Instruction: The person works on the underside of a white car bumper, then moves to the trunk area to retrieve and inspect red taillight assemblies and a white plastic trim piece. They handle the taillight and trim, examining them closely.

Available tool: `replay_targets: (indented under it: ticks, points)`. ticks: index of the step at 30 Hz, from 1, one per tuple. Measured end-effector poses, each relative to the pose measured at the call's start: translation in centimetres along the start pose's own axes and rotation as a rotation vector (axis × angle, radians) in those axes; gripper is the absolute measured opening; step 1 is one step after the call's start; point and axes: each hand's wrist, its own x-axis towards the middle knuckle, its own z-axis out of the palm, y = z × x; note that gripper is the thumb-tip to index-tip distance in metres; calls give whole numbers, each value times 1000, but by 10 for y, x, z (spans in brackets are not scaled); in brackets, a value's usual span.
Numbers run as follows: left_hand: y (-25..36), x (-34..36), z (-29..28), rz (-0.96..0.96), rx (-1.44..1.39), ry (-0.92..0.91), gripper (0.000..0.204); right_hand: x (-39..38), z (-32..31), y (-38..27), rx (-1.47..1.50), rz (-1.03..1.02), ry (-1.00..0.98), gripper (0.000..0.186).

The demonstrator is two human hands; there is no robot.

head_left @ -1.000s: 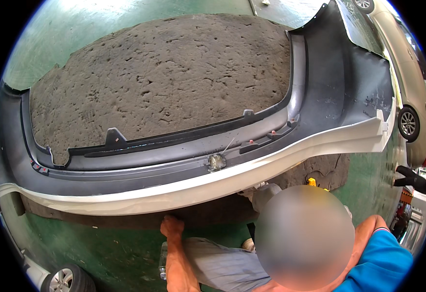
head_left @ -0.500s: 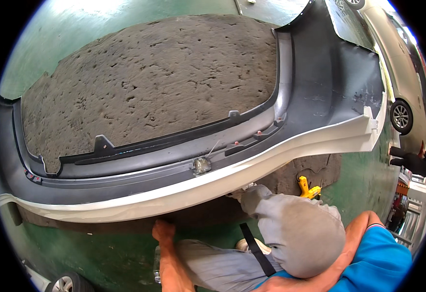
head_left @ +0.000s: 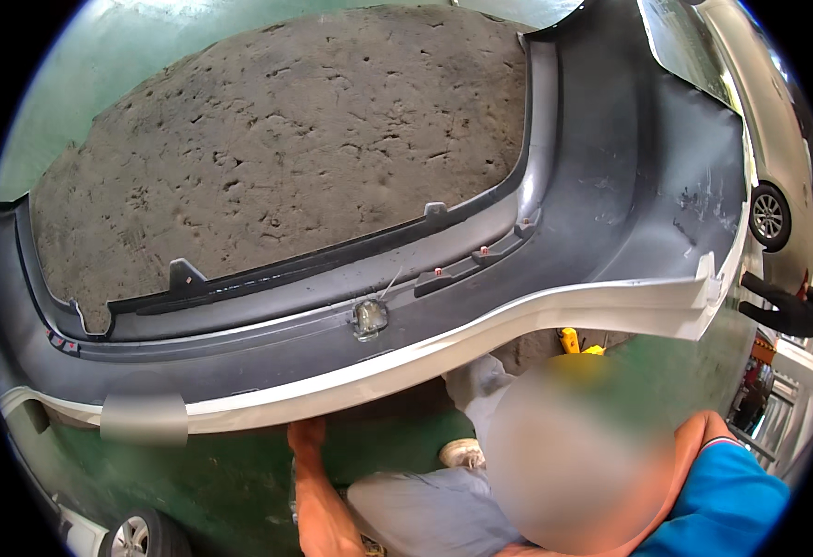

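A large car bumper (head_left: 601, 158), dark inside with a white painted outer edge, lies curved across the view. At its near edge is my left hand (head_left: 306, 433), closed against the white lip, its fingertips hidden. A glossy clear lump with a thin strand (head_left: 369, 317) sits on the bumper's inner ledge. My right arm comes from a blue sleeve on the right and bends down-left past a knee in grey trousers; only a sliver of my right hand (head_left: 525, 550) shows at the lower edge, its fingers hidden. Beyond that knee is a partly covered yellow gun-shaped tool (head_left: 569, 341).
Under the bumper lies a worn brown-grey mat (head_left: 286, 158) on a green floor (head_left: 230, 483). A beige car (head_left: 750, 84) stands at the right, with a person in dark clothes (head_left: 782, 306) near it. A car wheel (head_left: 137, 537) is at the lower left. Blurred patches cover my right knee and part of the white edge.
The bumper's right end sits lower in the view and covers more of the yellow tool. My left hand is now right against the lip. The view has shifted slightly.
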Motion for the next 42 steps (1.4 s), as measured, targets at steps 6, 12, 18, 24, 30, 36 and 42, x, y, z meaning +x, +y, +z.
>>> replay_targets:
  ticks: [6,12,18,24,30,36,42]
  points:
    - [16,-65,20,-214,-50,-2,41,13,16,31,-550,-153,158,51]
    - [70,-269,-13,-234,-517,-65,50,35,34,25,-908,-124,446,41]
    - [82,-409,-41,-454,-955,-235,64,59,29,74,-970,12,447,42]
    - [131,-516,-105,-454,-784,-339,64,61,27,119,-1065,167,358,43]
    - [103,-556,-57,-442,-817,-178,65,49,45,135,-1213,-139,526,41]
    - [70,-669,-23,-396,-1211,-61,60,-112,112,93,-1626,-309,729,39]
    - [80,-795,70,-692,-1613,-27,59,-235,24,235,-884,287,684,42]
